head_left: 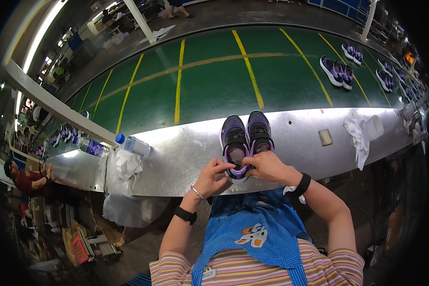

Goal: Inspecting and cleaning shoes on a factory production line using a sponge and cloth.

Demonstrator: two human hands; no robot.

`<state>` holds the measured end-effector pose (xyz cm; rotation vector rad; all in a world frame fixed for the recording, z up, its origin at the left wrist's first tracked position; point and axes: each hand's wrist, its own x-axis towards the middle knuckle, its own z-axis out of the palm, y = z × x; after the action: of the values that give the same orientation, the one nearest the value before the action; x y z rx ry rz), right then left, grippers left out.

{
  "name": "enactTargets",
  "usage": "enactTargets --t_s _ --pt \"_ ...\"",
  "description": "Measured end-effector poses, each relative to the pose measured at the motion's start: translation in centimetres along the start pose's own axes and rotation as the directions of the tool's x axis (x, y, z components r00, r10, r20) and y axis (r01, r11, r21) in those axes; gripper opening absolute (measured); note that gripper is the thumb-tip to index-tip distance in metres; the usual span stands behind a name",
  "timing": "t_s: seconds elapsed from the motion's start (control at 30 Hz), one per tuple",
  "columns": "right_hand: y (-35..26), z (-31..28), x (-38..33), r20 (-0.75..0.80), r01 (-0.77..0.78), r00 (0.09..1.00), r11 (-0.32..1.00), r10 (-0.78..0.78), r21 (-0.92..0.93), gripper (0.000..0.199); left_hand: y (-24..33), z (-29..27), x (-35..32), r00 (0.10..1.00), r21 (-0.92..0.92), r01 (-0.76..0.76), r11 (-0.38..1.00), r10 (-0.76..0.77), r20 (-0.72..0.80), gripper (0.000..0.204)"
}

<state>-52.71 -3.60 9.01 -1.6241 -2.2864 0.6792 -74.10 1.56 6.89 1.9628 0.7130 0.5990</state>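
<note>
Two black and purple sneakers stand side by side on the metal ledge in front of me, toes pointing away. My left hand [210, 178] is at the heel of the left sneaker [235, 143], its thumb and fingers pinching the collar edge. From the other side, my right hand [268, 168] grips that same heel collar, fingers curled at the opening. The right sneaker [259, 131] rests against the left one, its heel partly hidden behind my right hand. A dark lining shows inside the left sneaker.
Beyond the metal ledge [186, 162] runs a green conveyor belt [209, 81] with yellow lines, bearing more sneakers [337, 72] at right. A small beige block [325, 137], white cloth [357, 138], clear bottle [134, 145] and crumpled paper [127, 165] lie along the ledge. A person [26, 178] stands far left.
</note>
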Motion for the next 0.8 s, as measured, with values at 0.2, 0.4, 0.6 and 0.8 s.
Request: enactTargets --t_s 0.2,0.4,0.6,0.8 --pt "0.0 -0.2 0.0 -0.009 0.008 1.0 1.0 -0.008 -0.012 0.026 -0.9 0.5 0.6 1.0 0.137 0.019 0.99 -0.018 -0.013 0.032" --pt "0.9 0.9 -0.8 -0.057 0.062 0.996 0.998 -0.061 0.006 0.031 1.2 -0.3 1.0 0.988 0.444 -0.148 0.884 0.111 0.109 0.031" --pt "4.2 -3.4 -4.9 -0.747 0.029 0.656 0.986 0.105 0.163 0.044 9.6 -4.5 -0.9 0.942 0.496 -0.324 0.805 0.325 0.089 0.03" --pt "19.2 -3.0 -11.9 -0.599 -0.874 0.308 0.469 0.739 0.129 0.057 13.0 -4.1 -2.6 0.905 0.194 -0.041 0.98 -0.046 0.423 0.024"
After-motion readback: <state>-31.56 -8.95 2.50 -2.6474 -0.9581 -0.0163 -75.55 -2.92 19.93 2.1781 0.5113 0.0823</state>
